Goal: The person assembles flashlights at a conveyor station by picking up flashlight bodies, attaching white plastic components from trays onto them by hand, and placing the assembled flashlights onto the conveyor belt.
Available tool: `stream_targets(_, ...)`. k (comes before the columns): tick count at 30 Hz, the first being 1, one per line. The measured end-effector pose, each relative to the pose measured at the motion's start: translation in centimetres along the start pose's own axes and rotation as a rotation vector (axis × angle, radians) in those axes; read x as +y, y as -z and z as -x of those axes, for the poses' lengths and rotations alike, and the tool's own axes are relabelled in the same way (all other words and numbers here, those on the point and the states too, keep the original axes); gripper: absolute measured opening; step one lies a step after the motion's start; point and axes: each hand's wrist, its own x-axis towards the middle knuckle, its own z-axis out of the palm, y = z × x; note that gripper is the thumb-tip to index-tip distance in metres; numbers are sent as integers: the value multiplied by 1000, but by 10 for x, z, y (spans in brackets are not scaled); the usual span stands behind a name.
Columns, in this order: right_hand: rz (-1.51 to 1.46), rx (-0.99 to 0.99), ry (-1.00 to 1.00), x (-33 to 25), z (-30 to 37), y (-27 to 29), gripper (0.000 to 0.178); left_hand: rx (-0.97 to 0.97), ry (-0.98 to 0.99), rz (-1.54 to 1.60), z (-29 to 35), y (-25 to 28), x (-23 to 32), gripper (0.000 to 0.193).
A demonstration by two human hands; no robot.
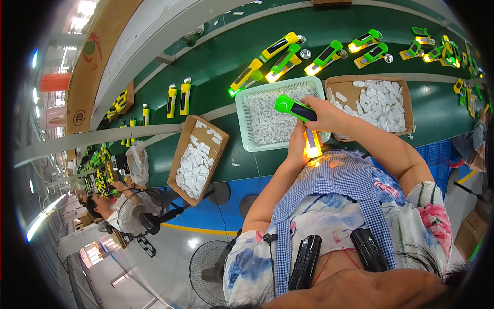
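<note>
Both hands are on a green-and-black folding work light [295,108], held over the near edge of a pale green plastic basket. My right hand [327,114] wraps round the black end of its green body. Lower down, my left hand [297,142] grips beside a lit section [312,143] that glows yellow and points toward my apron. The fingers partly hide where the two sections join. Small white pieces fill the basket [247,138]. Just right of it stands a cardboard box [405,96] of white oval strips.
Several green and yellow work lights [324,56], some lit, lie on the green bench [216,77] beyond the basket. A tilted cardboard tray [177,175] of white strips overhangs the bench's near edge at left. Fans [208,270] stand below. Another person [105,206] sits far left.
</note>
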Motion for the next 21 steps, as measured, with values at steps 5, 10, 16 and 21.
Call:
stream_targets(5,4,197,116,13,1,-10,54,-20,-124,98,-6,6,2,35)
stream_targets(10,-392,101,-296,15,13,-15,47,-8,-269,170,-12,6,6,31)
stream_targets(16,-172,276,-95,17,30,-31,47,114,-355,92,-17,-1,5,36)
stream_targets(21,-140,402,4,8,32,-41,52,19,-443,128,-22,-5,4,44)
